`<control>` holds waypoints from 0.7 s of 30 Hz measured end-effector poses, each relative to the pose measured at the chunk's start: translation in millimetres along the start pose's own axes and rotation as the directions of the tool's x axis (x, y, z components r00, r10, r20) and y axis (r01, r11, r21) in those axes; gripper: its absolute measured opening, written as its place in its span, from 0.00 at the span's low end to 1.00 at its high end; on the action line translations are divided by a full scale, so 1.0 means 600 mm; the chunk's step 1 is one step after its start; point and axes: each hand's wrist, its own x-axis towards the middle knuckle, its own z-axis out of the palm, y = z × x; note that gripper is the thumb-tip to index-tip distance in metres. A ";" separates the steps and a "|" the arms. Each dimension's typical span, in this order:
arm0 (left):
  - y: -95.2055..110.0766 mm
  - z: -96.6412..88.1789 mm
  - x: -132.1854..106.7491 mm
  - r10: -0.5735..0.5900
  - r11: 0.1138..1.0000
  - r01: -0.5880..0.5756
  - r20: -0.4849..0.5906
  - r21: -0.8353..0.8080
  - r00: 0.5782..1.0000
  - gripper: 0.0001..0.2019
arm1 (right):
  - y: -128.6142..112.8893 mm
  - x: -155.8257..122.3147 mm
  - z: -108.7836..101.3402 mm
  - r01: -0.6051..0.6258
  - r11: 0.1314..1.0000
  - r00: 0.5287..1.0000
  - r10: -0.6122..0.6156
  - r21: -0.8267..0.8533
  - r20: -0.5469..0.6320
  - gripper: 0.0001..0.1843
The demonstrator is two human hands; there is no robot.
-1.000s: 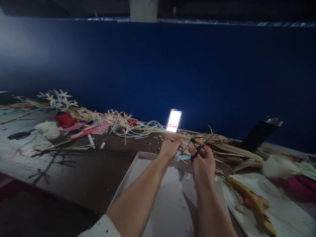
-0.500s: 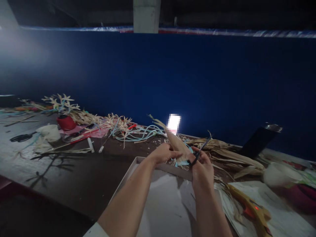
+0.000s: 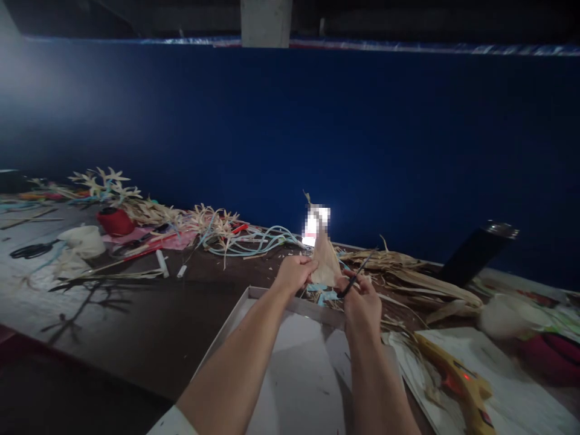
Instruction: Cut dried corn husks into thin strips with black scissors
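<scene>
My left hand (image 3: 294, 273) pinches the lower edge of a dried tan corn husk (image 3: 324, 257) and holds it upright, its tip pointing up. Just right of it, my right hand (image 3: 362, 302) grips small dark scissors (image 3: 357, 277) whose blades angle up to the right, close to the husk's base. Both hands hover above the far rim of a white shallow tray (image 3: 254, 305). Light blue scraps (image 3: 324, 296) lie under the husk.
A pile of dried husks (image 3: 408, 275) lies right of the hands. A yellow glue gun (image 3: 457, 377) rests on white paper at right. Blue and tan strips (image 3: 244, 238), a red cup (image 3: 113, 220), a white cup (image 3: 86, 240) and black scissors (image 3: 27, 249) sit left. A blue wall stands behind.
The husk has swung from lying sideways to standing upright in my left hand. My right hand with the scissors moved slightly left, nearer the husk's base.
</scene>
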 end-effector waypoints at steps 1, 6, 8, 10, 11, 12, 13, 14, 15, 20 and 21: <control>0.001 0.000 0.001 0.003 1.000 -0.003 -0.021 0.006 1.000 0.10 | 0.001 0.000 0.001 -0.006 1.000 1.000 0.006 -0.004 -0.004 0.22; 0.009 -0.003 0.000 0.113 0.972 -0.090 -0.098 0.218 0.989 0.09 | 0.017 0.008 -0.001 -0.040 0.999 0.997 0.038 0.021 0.070 0.22; 0.013 -0.004 -0.005 0.147 0.931 -0.121 -0.049 0.345 0.988 0.12 | 0.024 0.013 -0.002 -0.054 0.998 0.992 0.052 0.017 0.116 0.23; 0.014 -0.006 -0.009 0.146 0.892 -0.147 0.037 0.427 0.989 0.15 | 0.027 0.017 -0.003 -0.045 0.999 0.990 0.041 0.021 0.133 0.26; 0.014 -0.007 -0.011 0.136 0.879 -0.158 0.082 0.449 0.987 0.15 | 0.027 0.018 -0.003 -0.031 0.999 0.990 0.028 0.024 0.139 0.27; 0.013 -0.007 -0.012 0.126 0.871 -0.169 0.123 0.461 0.984 0.16 | 0.025 0.019 -0.004 -0.014 1.000 0.989 0.010 0.023 0.145 0.27; 0.012 -0.008 -0.012 0.120 0.866 -0.180 0.155 0.466 0.981 0.16 | 0.023 0.019 -0.005 0.005 1.000 0.989 -0.008 0.019 0.145 0.27; 0.012 -0.008 -0.012 0.117 0.863 -0.187 0.174 0.469 0.978 0.15 | 0.020 0.020 -0.006 0.023 1.000 0.991 -0.024 0.013 0.135 0.27; 0.011 -0.009 -0.011 0.117 0.862 -0.192 0.184 0.469 0.976 0.15 | 0.017 0.021 -0.007 0.032 0.999 0.992 -0.033 0.011 0.119 0.27; 0.009 -0.013 -0.005 0.029 0.916 -0.104 0.194 0.388 0.981 0.15 | 0.019 0.030 -0.015 -0.036 0.987 0.999 0.029 0.158 0.044 0.28; 0.009 -0.014 -0.004 -0.012 0.931 -0.064 0.205 0.360 0.979 0.15 | 0.022 0.033 -0.017 -0.063 0.978 0.997 0.053 0.198 0.057 0.28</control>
